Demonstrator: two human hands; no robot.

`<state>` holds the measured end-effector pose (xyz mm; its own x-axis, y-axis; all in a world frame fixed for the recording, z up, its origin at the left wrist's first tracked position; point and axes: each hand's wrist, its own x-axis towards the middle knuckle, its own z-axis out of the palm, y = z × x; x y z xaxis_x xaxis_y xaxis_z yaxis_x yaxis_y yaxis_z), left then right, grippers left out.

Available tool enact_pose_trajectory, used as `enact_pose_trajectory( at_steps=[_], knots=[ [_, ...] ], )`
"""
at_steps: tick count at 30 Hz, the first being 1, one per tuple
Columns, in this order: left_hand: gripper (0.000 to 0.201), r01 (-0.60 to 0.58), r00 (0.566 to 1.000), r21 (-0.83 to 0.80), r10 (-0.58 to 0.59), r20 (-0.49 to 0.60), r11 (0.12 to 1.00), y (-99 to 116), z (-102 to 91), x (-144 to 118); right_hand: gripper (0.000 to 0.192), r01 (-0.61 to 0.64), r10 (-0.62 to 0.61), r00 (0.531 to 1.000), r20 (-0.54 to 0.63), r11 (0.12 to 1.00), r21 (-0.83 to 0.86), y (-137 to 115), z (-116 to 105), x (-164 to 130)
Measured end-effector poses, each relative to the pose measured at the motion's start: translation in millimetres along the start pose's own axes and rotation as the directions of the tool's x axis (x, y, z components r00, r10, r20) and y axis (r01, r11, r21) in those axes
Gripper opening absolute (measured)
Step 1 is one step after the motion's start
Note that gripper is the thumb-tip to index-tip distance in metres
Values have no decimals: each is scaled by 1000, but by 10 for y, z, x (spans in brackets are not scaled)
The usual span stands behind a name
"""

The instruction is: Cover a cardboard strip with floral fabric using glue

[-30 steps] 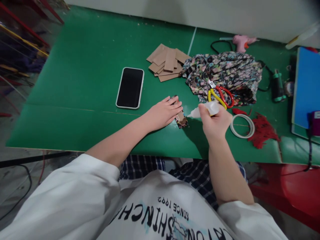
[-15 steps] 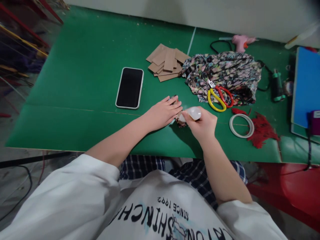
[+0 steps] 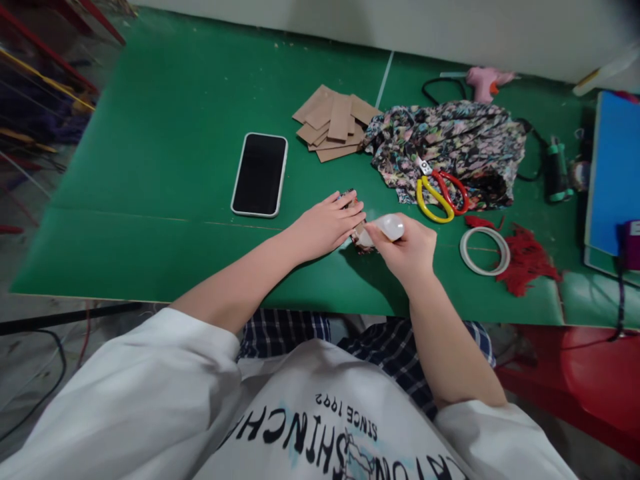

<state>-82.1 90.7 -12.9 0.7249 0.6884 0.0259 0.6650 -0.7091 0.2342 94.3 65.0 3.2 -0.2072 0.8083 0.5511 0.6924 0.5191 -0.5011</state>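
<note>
My left hand [image 3: 326, 227] lies flat with fingers stretched over a small piece of cardboard with floral fabric [image 3: 359, 235] on the green table. The piece is mostly covered by my fingers. Closed around a whitish translucent squeeze bottle, probably glue, [image 3: 393, 227] is my right hand [image 3: 413, 252]. The bottle is tilted, its narrow end pointing down at the piece near my left fingertips; whether the tip touches cannot be seen. Beyond the hands lies floral cloth [image 3: 450, 137], with red-and-yellow-handled scissors [image 3: 443, 193] on it.
A phone [image 3: 260, 175] lies left of my hands, and cardboard strips [image 3: 333, 123] are piled behind. To the right are a tape roll [image 3: 466, 257], red scraps [image 3: 527, 260], a green-black tool [image 3: 557, 170] and a blue board [image 3: 615, 173]. A pink glue gun [image 3: 483, 83] sits at the back.
My right hand and the bottle have shifted very slightly to the right, with a small shift of the view. My left hand stays in place on the piece.
</note>
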Motion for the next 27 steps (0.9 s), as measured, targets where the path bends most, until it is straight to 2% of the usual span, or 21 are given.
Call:
enact_pose_trajectory(
  at_steps=[9,27],
  knots=[
    [41,-10,1000,-3,10,6,1000,-12,3,3,32,-9,12,998,68,999,-45,-34,-30,-19],
    [41,-11,1000,2,11,12,1000,-11,2,2,31,66,-65,997,30,997,-31,-30,-29,-7]
  ],
)
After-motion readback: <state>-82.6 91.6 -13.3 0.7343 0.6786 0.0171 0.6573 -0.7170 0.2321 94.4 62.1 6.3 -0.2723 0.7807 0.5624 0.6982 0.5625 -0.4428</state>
